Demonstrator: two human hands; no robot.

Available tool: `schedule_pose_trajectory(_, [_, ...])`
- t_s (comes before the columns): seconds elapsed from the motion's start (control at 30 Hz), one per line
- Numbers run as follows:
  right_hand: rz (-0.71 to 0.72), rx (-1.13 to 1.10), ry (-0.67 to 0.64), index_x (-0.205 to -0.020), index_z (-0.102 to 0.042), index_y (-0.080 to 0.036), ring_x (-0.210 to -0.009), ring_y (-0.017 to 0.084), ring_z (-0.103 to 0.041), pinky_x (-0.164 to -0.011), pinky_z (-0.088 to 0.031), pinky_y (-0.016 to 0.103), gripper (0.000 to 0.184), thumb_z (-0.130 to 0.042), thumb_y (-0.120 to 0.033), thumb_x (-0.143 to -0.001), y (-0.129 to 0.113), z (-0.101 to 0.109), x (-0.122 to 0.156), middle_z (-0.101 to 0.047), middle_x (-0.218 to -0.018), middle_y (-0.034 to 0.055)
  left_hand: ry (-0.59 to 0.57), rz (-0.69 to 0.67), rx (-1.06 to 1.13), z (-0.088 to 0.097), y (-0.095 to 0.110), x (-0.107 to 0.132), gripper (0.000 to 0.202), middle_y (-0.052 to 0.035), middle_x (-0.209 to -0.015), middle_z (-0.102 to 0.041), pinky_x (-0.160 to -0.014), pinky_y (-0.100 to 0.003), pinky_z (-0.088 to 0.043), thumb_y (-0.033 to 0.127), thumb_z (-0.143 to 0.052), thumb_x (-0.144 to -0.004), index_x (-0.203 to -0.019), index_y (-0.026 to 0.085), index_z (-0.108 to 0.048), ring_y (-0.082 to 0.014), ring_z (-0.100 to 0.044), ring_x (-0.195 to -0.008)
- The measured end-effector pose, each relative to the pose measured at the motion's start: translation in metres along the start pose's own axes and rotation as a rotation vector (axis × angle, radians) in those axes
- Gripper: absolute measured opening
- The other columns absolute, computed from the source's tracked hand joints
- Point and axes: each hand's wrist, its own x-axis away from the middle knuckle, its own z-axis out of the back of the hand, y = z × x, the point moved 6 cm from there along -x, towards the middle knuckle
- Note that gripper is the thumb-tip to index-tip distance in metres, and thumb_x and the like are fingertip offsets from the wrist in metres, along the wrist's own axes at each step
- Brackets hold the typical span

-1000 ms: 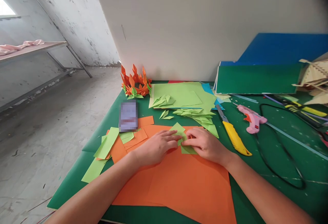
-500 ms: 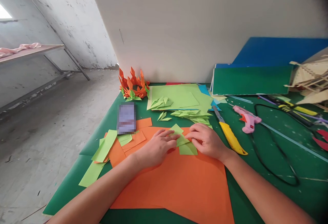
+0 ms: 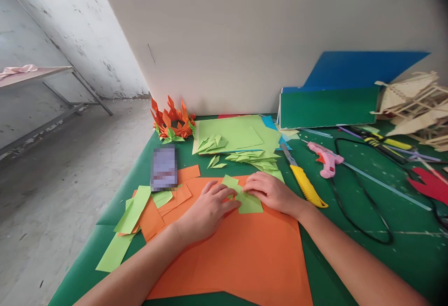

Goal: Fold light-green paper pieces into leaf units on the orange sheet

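Note:
A small light green paper piece (image 3: 245, 199) lies on a large orange sheet (image 3: 241, 254) on the green table mat (image 3: 395, 259). My left hand (image 3: 205, 210) rests on the orange sheet, its fingertips pressing the green piece's left side. From the right, my right hand (image 3: 269, 191) pinches the same piece's upper edge, fingers together. Part of the green piece is hidden under both hands.
A yellow utility knife (image 3: 305, 184) lies just right of my right hand, with a pink glue gun (image 3: 325, 159) and black cord beyond. Green paper stacks (image 3: 238, 135), an orange origami crown (image 3: 171, 120), a phone (image 3: 164, 168), paper scraps (image 3: 135, 210) and a white board (image 3: 266, 40) surround.
The camera view shifted right and down. My hands stayed on the green paper piece; my right fingers slid along its upper edge and the piece lies flatter now.

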Motion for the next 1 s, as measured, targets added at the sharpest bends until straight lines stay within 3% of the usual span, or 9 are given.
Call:
schedule_pose_trajectory(0.17, [-0.107, 0.023, 0.049, -0.100, -0.066, -0.023, -0.092, 0.020, -0.057, -0.080, -0.048, 0.034, 0.017, -0.051, -0.017, -0.094, 0.004, 0.004, -0.002, -0.064, -0.093, 0.0046, -0.047, 0.002, 0.017, 0.001, 0.002, 0.000, 0.041, -0.0076, -0.115, -0.058, -0.106, -0.047, -0.032, 0.007, -0.038, -0.091, -0.120, 0.027, -0.060, -0.0217, -0.052, -0.109])
schedule_pose_trajectory(0.33, [-0.217, -0.052, 0.010, -0.092, -0.064, -0.023, -0.093, 0.020, -0.058, -0.080, -0.048, 0.033, 0.005, -0.063, -0.023, -0.087, 0.006, 0.005, -0.002, -0.063, -0.095, 0.0034, -0.028, -0.030, 0.029, 0.001, 0.006, 0.000, 0.047, -0.0081, -0.127, -0.052, -0.111, -0.046, -0.029, 0.005, -0.034, -0.090, -0.125, 0.026, -0.056, -0.0227, -0.041, -0.128])
schedule_pose_trajectory(0.5, [-0.344, -0.225, 0.013, -0.085, -0.060, -0.022, -0.077, 0.014, -0.058, -0.066, -0.048, 0.026, 0.004, -0.060, -0.018, -0.085, 0.011, -0.002, 0.000, -0.063, -0.087, 0.0004, -0.032, -0.056, 0.033, -0.003, 0.009, -0.001, 0.049, -0.0111, -0.123, -0.054, -0.103, -0.043, -0.038, 0.004, -0.035, -0.087, -0.129, 0.021, -0.051, -0.0232, -0.050, -0.115])
schedule_pose_trajectory(0.6, [-0.393, -0.253, 0.065, -0.087, -0.061, -0.022, -0.071, 0.014, -0.057, -0.061, -0.047, 0.025, 0.008, -0.055, -0.017, -0.085, 0.011, -0.006, 0.001, -0.064, -0.084, 0.0001, -0.033, -0.042, 0.055, -0.005, 0.012, -0.003, 0.045, -0.0095, -0.120, -0.055, -0.098, -0.039, -0.040, 0.005, -0.035, -0.087, -0.125, 0.022, -0.053, -0.0227, -0.051, -0.112])
schedule_pose_trajectory(0.77, [-0.425, -0.305, 0.186, -0.098, -0.057, -0.023, -0.068, 0.013, -0.059, -0.061, -0.050, 0.025, 0.011, -0.054, -0.021, -0.087, 0.008, -0.007, 0.000, -0.063, -0.080, -0.0010, -0.099, -0.041, 0.037, -0.010, 0.014, -0.005, 0.052, -0.0073, -0.131, -0.053, -0.093, -0.040, -0.038, 0.005, -0.039, -0.084, -0.131, 0.023, -0.048, -0.0250, -0.047, -0.117])
schedule_pose_trajectory(1.0, [-0.457, -0.411, 0.179, -0.102, -0.056, -0.021, -0.075, 0.014, -0.064, -0.064, -0.054, 0.025, 0.019, -0.057, -0.019, -0.083, 0.012, -0.012, 0.002, -0.065, -0.087, 0.0019, -0.122, -0.003, 0.052, -0.011, 0.016, -0.006, 0.058, -0.0090, -0.129, -0.056, -0.092, -0.040, -0.038, 0.004, -0.039, -0.081, -0.137, 0.018, -0.043, -0.0253, -0.046, -0.117])
